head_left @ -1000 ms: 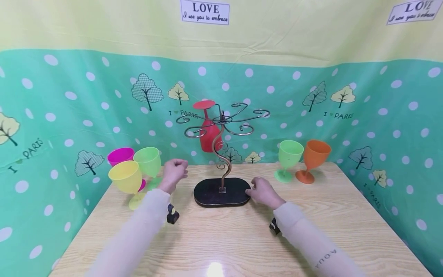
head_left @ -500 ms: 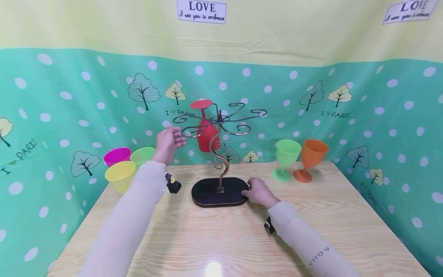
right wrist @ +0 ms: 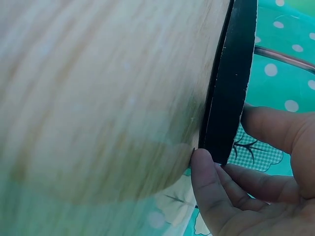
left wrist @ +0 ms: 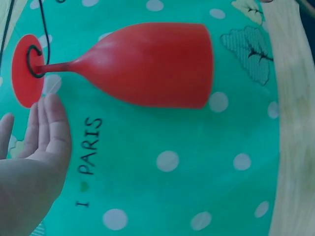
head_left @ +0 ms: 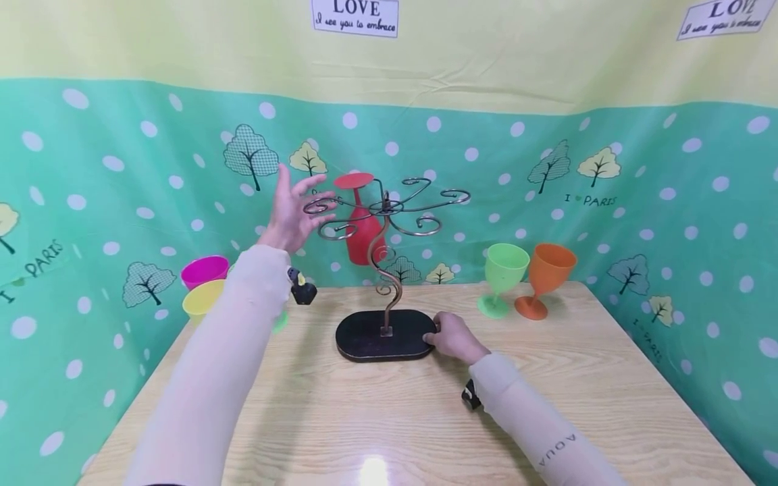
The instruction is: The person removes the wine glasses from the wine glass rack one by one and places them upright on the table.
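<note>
A metal stemware rack has curled arms, a twisting stem [head_left: 398, 283] and a black oval base [head_left: 365, 341]. From one of its arms a red goblet [head_left: 362, 243] hangs upside down by its foot. My left hand [head_left: 292, 212], fingers spread and holding nothing, is raised at the rack's left arms. In the left wrist view its fingertips come right up to the foot of the red goblet [left wrist: 152, 66]. My right hand [head_left: 454, 337] pinches the right end of the base; in the right wrist view thumb and fingers lie on either side of the base's edge [right wrist: 231, 78].
At the table's left stand a magenta goblet [head_left: 203, 271] and a yellow goblet [head_left: 200, 297], with a green one mostly hidden by my left sleeve. A green goblet [head_left: 506, 263] and an orange goblet [head_left: 552, 263] stand upright back right. Patterned cloth hangs around the table [head_left: 365, 412].
My left hand has risen from beside the left goblets to the rack's arms, its fingers spreading out. The right hand keeps its hold on the base.
</note>
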Demonstrator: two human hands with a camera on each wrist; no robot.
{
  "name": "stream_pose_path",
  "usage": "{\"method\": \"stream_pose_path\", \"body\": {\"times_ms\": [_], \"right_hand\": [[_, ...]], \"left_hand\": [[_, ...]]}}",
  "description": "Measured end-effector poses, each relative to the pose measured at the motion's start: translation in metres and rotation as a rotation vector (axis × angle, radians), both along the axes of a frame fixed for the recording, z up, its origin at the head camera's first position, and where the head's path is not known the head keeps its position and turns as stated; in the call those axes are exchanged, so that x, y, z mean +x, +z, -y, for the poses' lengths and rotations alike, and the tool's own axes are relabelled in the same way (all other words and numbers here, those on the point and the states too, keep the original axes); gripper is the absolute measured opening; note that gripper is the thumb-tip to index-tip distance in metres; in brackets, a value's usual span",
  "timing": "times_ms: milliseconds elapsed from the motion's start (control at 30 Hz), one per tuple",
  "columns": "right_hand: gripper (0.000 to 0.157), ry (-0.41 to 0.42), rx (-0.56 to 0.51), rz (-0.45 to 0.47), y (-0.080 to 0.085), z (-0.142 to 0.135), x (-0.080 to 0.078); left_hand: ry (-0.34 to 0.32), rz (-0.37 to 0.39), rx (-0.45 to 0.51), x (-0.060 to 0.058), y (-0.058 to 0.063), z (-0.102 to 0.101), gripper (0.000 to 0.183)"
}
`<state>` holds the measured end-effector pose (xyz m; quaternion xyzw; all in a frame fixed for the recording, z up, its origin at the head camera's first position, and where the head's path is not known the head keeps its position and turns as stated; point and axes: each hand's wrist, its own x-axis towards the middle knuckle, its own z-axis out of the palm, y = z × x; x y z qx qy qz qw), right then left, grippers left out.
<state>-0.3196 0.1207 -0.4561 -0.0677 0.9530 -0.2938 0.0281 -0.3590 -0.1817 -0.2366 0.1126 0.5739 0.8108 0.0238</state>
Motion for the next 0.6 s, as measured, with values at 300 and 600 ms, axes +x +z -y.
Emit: {"method": "stream_pose_path", "body": {"times_ms": [300, 600], "right_hand": [[0.039, 0.006, -0.004, -0.007, 0.000, 0.000, 0.000], [0.041, -0.003, -0.002, -0.011, -0.001, -0.001, 0.000]], "left_hand": [[-0.058, 0.029, -0.193, 0.000, 0.020, -0.005, 0.089], [-0.007, 0.029, -0.221, 0.003, 0.025, -0.009, 0.089]]}}
